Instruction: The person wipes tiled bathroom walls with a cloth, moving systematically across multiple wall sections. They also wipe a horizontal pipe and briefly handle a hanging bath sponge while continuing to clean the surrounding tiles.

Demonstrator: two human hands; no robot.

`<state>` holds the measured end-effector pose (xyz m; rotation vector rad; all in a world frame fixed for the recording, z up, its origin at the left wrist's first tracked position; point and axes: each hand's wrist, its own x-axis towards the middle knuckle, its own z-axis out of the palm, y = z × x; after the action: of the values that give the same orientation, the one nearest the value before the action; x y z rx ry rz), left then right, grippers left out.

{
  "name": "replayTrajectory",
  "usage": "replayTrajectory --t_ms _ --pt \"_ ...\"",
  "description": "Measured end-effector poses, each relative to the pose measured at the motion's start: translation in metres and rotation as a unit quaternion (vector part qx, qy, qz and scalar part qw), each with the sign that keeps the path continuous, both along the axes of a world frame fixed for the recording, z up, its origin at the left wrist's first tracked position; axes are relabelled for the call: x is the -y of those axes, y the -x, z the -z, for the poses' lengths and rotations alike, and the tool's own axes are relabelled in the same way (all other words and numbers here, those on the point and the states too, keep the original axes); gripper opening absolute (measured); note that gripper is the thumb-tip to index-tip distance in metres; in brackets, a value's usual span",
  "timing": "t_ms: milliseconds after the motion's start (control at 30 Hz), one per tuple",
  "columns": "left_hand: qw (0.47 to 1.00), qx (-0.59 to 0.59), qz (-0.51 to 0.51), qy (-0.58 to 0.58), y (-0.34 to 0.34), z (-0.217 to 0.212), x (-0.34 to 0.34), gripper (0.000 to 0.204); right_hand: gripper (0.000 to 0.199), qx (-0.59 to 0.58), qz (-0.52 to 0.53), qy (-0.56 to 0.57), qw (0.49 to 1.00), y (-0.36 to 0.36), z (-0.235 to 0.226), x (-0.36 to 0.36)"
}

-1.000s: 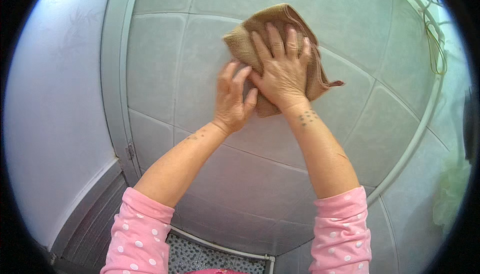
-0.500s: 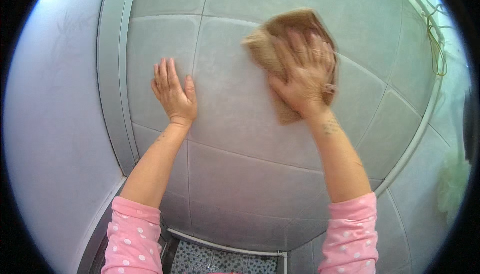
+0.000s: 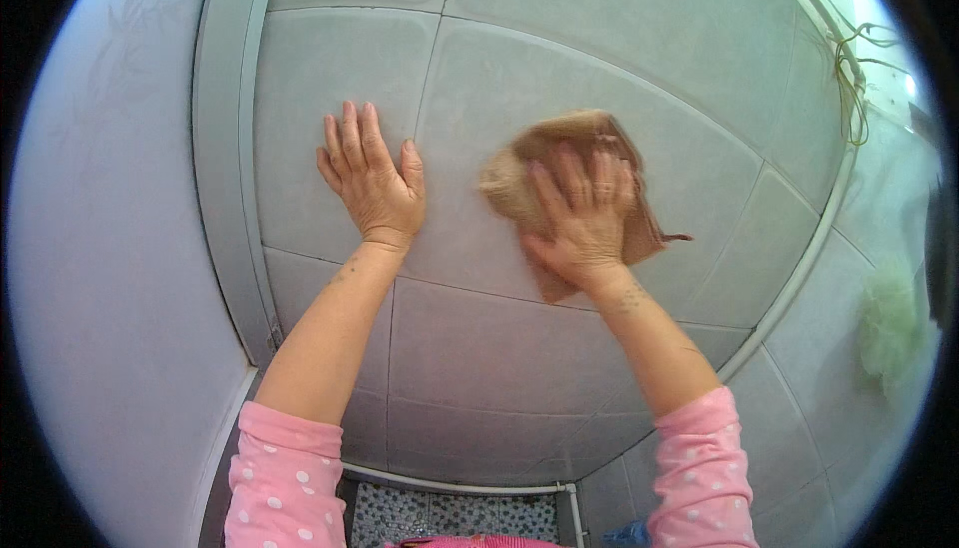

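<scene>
A brown cloth [image 3: 519, 174] lies pressed against the grey tiled wall [image 3: 479, 348], its edges loose and a small loop sticking out on the right. My right hand [image 3: 584, 213] holds it there under the palm, fingers spread and slightly blurred. To the left, my left hand [image 3: 375, 183] rests open and flat on bare tile, with nothing in it, beside a vertical grout line.
A grey door frame [image 3: 222, 148] runs up the left side, next to a pale panel. A white pipe [image 3: 799, 273] with thin looped cords [image 3: 852, 113] follows the right corner. A green mesh bath puff [image 3: 887, 323] hangs farther right. Pebble-patterned flooring [image 3: 450, 515] shows below.
My right hand has moved down and slightly left across the tiles with the cloth. The left hand appears a little higher and farther right as the view shifts.
</scene>
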<state>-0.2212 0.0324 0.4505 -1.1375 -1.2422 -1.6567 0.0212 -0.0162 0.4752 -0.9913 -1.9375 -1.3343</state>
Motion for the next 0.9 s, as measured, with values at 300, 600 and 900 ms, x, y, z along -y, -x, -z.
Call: replayTrajectory --t_ms 300,600,900 --pt "0.999 0.017 0.000 -0.030 0.002 0.004 -0.014 0.051 0.069 0.033 -0.101 -0.056 0.993 0.077 0.023 -0.015" --pt "1.000 -0.016 -0.015 -0.010 0.004 0.004 -0.007 0.055 0.074 -0.052 0.002 -0.065 0.997 -0.139 0.038 0.011" --pt "0.999 -0.016 -0.026 -0.014 -0.002 0.003 -0.015 0.059 0.070 -0.096 0.034 -0.105 0.989 -0.281 0.104 0.014"
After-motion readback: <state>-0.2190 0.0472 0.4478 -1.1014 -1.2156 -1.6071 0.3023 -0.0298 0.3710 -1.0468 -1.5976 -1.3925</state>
